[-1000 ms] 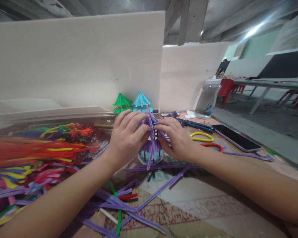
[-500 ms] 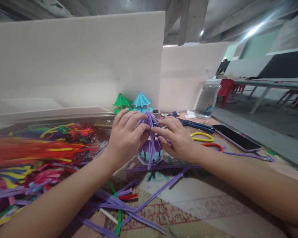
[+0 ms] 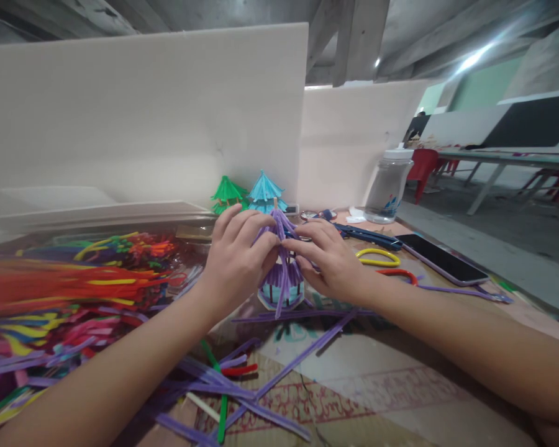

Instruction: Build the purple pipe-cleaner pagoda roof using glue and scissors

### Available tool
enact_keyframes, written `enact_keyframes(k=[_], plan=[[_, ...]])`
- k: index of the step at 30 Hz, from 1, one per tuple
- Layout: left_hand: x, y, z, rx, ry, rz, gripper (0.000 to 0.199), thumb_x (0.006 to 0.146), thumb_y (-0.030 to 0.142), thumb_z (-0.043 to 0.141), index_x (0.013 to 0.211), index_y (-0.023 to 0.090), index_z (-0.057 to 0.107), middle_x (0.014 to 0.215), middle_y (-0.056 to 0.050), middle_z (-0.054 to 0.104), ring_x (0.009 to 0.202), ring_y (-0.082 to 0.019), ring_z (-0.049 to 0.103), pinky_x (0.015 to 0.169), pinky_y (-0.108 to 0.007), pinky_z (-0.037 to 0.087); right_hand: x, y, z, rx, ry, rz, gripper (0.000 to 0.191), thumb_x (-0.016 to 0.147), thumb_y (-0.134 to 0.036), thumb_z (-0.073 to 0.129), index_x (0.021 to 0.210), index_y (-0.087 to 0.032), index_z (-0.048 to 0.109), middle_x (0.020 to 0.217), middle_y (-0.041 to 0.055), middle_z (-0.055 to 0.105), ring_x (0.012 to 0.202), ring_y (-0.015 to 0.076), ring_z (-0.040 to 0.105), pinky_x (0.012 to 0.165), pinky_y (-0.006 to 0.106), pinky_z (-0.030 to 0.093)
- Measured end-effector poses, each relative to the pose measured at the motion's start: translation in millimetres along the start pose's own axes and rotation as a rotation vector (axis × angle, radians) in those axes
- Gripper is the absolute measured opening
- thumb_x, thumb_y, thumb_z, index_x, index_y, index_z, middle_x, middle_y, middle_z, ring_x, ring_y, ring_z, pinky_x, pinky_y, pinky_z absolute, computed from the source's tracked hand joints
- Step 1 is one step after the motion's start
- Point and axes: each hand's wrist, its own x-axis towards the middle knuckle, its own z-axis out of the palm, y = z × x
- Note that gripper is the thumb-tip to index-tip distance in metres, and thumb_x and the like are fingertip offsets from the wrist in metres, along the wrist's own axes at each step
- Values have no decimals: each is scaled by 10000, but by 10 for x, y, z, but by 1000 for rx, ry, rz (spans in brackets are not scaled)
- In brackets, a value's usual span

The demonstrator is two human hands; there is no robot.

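Observation:
A small pagoda model (image 3: 283,290) stands upright on the table, its lower roof purple above a pale blue base with dark posts. Purple pipe cleaners (image 3: 284,273) hang from its pointed top, the longest reaching down past the base. From the left, my left hand (image 3: 242,248) pinches these strands at the upper roof with thumb and fingertips. My right hand (image 3: 323,256) closes on them from the other side, its fingertips almost meeting the left ones. The exact spot of the pinch is partly hidden by the fingers.
Behind are a green pagoda (image 3: 227,194) and a blue pagoda (image 3: 263,191). Bundled coloured pipe cleaners (image 3: 74,282) lie left, loose purple strips (image 3: 242,394) in front. At right are yellow-and-red-handled tools (image 3: 379,256), dark blue pliers (image 3: 370,236), a phone (image 3: 442,259) and a water bottle (image 3: 387,189).
Both hands keep nearly the same pinch at the roof. The whole view has shifted very slightly; nothing has been let go or picked up.

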Motion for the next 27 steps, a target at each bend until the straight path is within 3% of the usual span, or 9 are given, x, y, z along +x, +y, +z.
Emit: enact_keyframes(k=[8,13,17,22,27], plan=[[146,-14,-206,-100,-119,-70,103,874,224,605,968,188,622,1121,-115,661,1128,-291,574,1053,-516,429,33,35,-21,104,23,52,435,852,-87,522,1267,-214,485,1159,126,592,1122,275,551,991,540,466],[182,-87,-223,-297,-79,-260,235,918,241,565,1141,169,584,1172,-116,649,1140,-247,597,1006,-437,478,39,40,-44,286,62,79,472,822,-68,541,1260,-233,474,1126,108,595,1120,268,572,965,519,501],[169,-119,-152,-511,-179,-400,417,960,333,526,1338,156,533,1334,-134,623,1230,-248,589,1035,-424,483,45,-2,-64,331,47,77,488,821,-61,543,1272,-233,472,1150,111,593,1159,268,561,996,524,495],[185,-78,-187,-634,-216,-465,368,952,341,536,1254,154,635,1278,-109,680,1189,-242,628,1049,-414,483,62,-55,-66,362,35,36,492,824,-51,540,1283,-214,470,1192,129,586,1202,265,553,1015,514,498],[237,-35,-272,-642,-184,-499,248,907,298,593,1079,171,717,1089,-68,752,1010,-215,693,939,-368,546,64,-85,-72,348,24,11,506,843,-56,527,1313,-227,452,1228,132,573,1245,269,530,1028,530,495]])
